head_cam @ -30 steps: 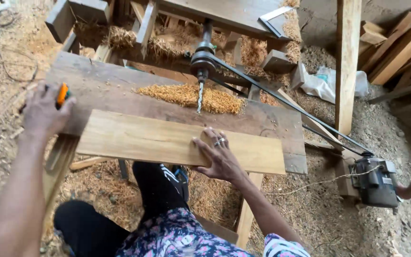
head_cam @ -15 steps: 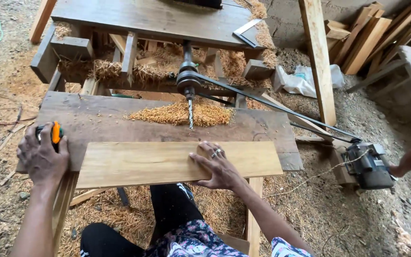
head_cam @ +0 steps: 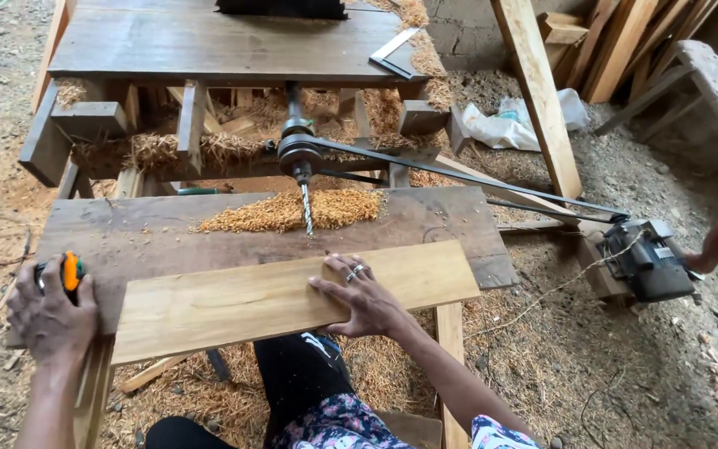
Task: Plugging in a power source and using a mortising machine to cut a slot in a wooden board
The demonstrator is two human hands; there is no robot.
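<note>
The pale rectangular wooden plank (head_cam: 292, 301) has slid closer, lying on the dark wooden table (head_cam: 450, 220) under the flat right hand (head_cam: 366, 299), steadying it, while the left hand (head_cam: 50, 314) grips an orange-and-black tool (head_cam: 66, 271).

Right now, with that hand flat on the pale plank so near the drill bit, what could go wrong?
The right hand presses the pale wooden plank just in front of the bare twisted metal drill bit; a slip forward might bring fingers to it. The long black drive belt running to the grey motor is unguarded and could catch something. The left hand, holding an orange-and-black tape measure, gives the plank no support.
</note>
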